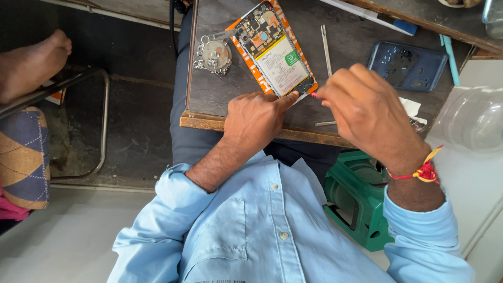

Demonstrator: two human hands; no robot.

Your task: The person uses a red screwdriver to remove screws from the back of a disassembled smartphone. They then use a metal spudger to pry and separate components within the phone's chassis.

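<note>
Pressing opened phone (272, 50), left hand (257, 118), right hand (367, 112) gripping tool (313, 95)

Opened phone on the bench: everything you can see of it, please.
The opened phone lies flat and slanted on the dark worktop, back cover off. An orange frame rims it; circuit boards and small components show at the far end, and a large pale battery with a green sticker fills the middle. The left hand presses a fingertip on its near corner, while the right hand brings a thin red-tipped tool to that same corner.

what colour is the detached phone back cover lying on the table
Blue, a dark slate shade: the back cover lies inside-up at the table's right, seen in the head view.
</note>
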